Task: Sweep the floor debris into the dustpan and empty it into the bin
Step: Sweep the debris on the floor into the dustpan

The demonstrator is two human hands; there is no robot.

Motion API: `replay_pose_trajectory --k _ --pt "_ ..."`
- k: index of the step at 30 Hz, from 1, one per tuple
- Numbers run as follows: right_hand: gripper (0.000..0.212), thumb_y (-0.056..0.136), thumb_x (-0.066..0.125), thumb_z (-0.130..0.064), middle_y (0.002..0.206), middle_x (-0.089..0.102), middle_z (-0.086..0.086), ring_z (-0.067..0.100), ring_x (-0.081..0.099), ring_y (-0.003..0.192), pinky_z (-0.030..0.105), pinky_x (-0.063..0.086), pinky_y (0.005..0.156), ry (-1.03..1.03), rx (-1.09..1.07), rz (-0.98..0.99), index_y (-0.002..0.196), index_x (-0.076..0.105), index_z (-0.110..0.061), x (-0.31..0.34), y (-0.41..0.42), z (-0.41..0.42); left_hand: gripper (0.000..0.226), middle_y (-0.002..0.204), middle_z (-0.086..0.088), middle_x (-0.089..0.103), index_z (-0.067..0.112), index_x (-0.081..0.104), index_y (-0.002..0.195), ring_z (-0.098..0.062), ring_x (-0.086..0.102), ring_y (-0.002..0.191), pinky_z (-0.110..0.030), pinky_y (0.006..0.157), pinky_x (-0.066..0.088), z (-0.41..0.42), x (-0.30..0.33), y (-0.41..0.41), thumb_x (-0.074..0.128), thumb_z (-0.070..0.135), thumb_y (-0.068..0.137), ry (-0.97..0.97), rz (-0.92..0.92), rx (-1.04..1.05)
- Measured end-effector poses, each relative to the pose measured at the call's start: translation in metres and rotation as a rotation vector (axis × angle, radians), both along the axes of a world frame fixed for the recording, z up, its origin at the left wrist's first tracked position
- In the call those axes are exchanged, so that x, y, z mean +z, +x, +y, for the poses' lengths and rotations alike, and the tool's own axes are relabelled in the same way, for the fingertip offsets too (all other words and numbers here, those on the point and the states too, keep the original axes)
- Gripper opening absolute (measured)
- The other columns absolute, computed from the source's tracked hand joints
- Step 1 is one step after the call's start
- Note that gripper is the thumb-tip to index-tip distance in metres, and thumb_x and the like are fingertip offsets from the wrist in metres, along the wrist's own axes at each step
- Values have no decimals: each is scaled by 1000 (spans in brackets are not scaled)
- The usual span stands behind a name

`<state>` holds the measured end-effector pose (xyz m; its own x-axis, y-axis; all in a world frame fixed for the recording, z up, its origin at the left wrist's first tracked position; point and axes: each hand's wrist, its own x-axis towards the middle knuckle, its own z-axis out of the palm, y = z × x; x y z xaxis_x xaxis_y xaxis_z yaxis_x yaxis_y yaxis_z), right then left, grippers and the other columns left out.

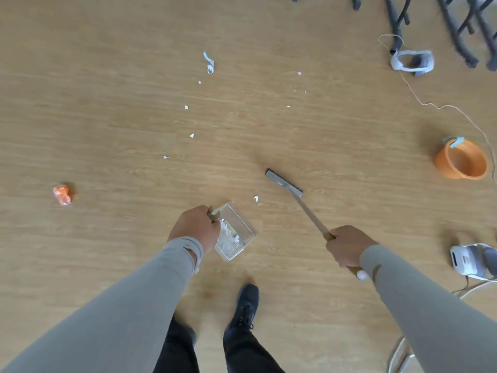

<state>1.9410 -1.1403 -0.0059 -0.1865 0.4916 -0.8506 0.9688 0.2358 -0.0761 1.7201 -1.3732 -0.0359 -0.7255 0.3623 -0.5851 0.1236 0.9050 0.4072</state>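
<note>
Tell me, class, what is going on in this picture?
A person is sweeping. The left hand holds a clear dustpan with some scraps inside, the right hand grips a broom. Paper bits and an orange wrapper lie on the floor; the orange bin stands off right.

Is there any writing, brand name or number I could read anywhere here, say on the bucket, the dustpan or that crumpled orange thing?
None can be read.
Orange bucket: no print visible; the pale strip on its rim is blank or too blurred.
Clear dustpan: no label shows.
Crumpled orange wrapper: pale marks, too small and blurred to read.
White device at the right edge: a dark panel, nothing legible.
Brush: no marking visible.
</note>
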Motion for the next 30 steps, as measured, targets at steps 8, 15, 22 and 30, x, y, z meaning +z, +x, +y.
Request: replay_pose_trajectory --k 8,15,22,30 --pt "28 93 51 -12 73 57 5 21 50 58 29 41 51 -267 176 -92 118 63 -17 17 25 -35 12 86 6 69 23 64 89 -15 68 73 -39 80 62 15 -1 -10 57 32 94 3 -3 23" --pt "39 95 62 -13 60 58 6 18 45 46 24 35 42 -198 -107 72 128 58 -32 84 63 25 16 83 3 67 23 61 87 -22 66 71 -39 72 61 15 8 -11 55 36 96 -8 -10 4" --pt "20 93 54 -11 66 63 14 26 54 53 29 42 49 72 -182 94 107 66 -4 11 -19 59 21 77 3 64 25 52 78 -18 61 66 -29 56 46 15 2 -6 55 32 97 -45 14 -18" --pt "14 94 52 -9 74 61 8 20 54 55 25 43 47 94 35 -113 94 63 0 -44 -64 57 21 76 4 64 24 51 78 -19 63 65 -29 56 48 19 -5 -9 55 34 97 -56 33 -15"
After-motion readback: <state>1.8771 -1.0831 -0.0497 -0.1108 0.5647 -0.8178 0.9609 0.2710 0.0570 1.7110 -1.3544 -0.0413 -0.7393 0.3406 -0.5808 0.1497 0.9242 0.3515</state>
